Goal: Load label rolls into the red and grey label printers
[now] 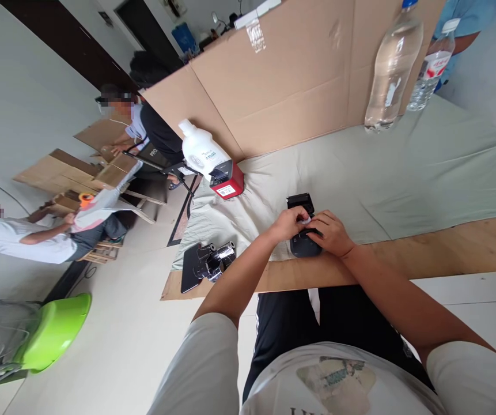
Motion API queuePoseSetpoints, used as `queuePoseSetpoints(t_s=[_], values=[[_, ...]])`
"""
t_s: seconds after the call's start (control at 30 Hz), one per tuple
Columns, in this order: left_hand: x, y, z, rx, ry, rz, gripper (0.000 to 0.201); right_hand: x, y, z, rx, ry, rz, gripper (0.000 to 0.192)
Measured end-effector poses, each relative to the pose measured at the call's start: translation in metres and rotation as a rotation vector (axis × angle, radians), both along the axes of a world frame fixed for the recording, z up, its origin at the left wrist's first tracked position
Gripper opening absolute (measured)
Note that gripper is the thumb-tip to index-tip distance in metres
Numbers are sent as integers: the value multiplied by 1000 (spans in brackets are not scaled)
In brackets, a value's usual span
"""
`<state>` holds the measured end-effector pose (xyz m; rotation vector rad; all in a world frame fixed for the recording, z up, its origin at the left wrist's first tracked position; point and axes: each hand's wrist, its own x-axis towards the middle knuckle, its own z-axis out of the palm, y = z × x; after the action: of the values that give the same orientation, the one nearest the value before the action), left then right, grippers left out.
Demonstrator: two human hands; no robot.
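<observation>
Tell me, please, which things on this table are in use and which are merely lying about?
In use: black device, held by left hand and right hand.
Lying about: white bottle, red box, two water bottles, black-and-chrome gadget.

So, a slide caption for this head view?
Both hands, left hand and right hand, hold a black device on a cloth-covered table.
</observation>
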<state>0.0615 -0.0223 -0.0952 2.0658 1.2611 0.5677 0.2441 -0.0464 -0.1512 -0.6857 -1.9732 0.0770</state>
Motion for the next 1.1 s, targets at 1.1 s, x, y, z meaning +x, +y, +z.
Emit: queuePoseSetpoints(t_s=[1.1], values=[[-21,-13,-35,302,-333,390,61,-5,-14,8,-6,-121,100,17]])
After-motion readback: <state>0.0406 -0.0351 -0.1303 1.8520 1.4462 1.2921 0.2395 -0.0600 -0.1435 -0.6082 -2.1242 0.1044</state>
